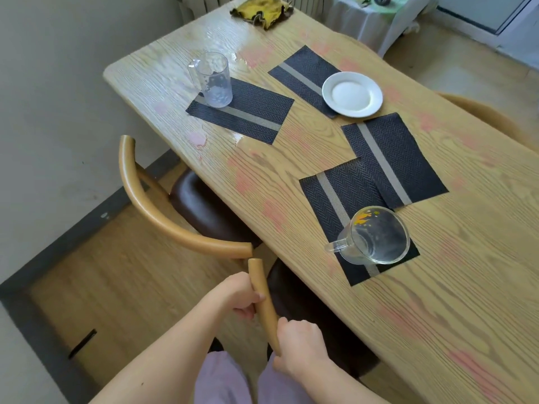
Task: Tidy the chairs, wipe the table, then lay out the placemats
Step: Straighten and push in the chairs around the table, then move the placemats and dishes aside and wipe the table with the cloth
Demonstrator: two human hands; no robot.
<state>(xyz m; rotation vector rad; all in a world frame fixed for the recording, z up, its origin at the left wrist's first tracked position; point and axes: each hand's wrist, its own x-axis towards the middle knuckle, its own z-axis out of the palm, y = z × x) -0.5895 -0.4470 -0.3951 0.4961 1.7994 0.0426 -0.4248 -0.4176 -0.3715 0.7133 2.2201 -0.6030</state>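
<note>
Head view, looking down along a long wooden table (455, 310).

- Near chair: its curved wooden back rail (259, 274) rises at bottom centre. The left hand (242, 295) wraps the rail just below its blunt end, fingers curled round it. The right hand (300, 348) grips the same rail lower down, fist closed round it. The chair's dark seat (294, 298) sits partly under the table edge.
- Second chair (151, 205), same rounded rail, stands further along the same side with its dark seat part-way under the table. A third chair's rail (481, 112) shows at the far side.
- Four dark woven placemats with a pale stripe lie askew on the top: left mat (253, 112), far mat (303, 72), right mat (402, 161) and near mat (338, 188). The right mat overlaps a corner of the near mat.
- A clear measuring jug (214, 80) stands on the left mat's end. A white plate (352, 94) sits on the far mat's edge. A glass mug (376, 237) stands on the near mat, with an orange print near its rim, too blurred to read.
- A yellow cloth (261, 10) lies crumpled at the far end.
- Pink smears and wet patches mark the tabletop.
</note>
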